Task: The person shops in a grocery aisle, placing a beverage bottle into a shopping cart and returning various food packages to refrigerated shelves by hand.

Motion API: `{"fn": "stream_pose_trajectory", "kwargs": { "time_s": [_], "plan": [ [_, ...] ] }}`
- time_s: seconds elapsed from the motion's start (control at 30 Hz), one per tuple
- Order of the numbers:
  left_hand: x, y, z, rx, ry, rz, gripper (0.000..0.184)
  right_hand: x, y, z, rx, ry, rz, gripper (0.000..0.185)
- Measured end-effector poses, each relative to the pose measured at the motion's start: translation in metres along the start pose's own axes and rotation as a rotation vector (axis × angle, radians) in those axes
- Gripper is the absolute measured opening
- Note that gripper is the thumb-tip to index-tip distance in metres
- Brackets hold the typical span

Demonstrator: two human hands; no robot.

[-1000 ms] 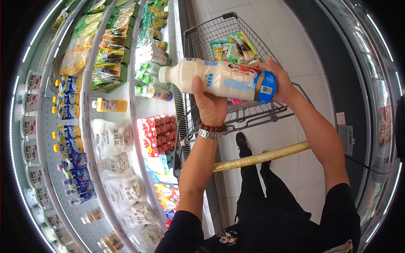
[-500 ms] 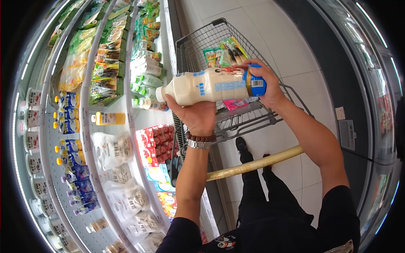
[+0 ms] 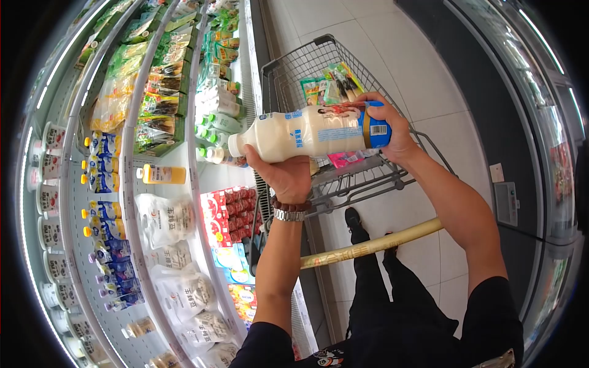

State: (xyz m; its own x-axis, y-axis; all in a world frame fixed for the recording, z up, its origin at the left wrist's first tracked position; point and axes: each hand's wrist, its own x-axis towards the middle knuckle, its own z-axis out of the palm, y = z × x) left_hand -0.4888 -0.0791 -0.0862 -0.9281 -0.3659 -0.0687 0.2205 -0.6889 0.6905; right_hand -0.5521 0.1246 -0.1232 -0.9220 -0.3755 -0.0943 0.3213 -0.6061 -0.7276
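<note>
A large cream-coloured drink bottle [image 3: 288, 132] with a white cap and a blue-and-gold band at its base lies sideways in front of me. My left hand [image 3: 282, 175] supports its neck end from below, the thumb up by the cap; a beaded bracelet and a metal watch circle that wrist. Around the blue base end, my right hand [image 3: 392, 132] is closed. Below the bottle stands a wire shopping cart [image 3: 288, 67], with colourful packets [image 3: 334, 83] and a pink packet [image 3: 346, 158] inside it.
To the left, a refrigerated shelf [image 3: 193, 122] holds bottles, bagged goods [image 3: 164, 214], tubs [image 3: 54, 199] and red packs [image 3: 230, 214]. The cart's yellowish handle [image 3: 374, 243] crosses in front of my legs. On the right runs a glass-fronted cabinet [image 3: 555, 153]; tiled floor [image 3: 392, 55] lies between.
The bottle is still held in both hands, with only a slight shift in its tilt. The shelf and cart have moved slightly to the right in view.
</note>
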Motion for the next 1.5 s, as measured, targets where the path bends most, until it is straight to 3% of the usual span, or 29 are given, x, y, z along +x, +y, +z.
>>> {"fn": "stream_pose_trajectory", "kwargs": {
  "time_s": [1.5],
  "plan": [
    [0.009,-0.004,-0.011,0.014,0.05,-0.036,0.079,-0.002,0.002,0.004,-0.017,-0.005,-0.028,0.038]
  ]
}}
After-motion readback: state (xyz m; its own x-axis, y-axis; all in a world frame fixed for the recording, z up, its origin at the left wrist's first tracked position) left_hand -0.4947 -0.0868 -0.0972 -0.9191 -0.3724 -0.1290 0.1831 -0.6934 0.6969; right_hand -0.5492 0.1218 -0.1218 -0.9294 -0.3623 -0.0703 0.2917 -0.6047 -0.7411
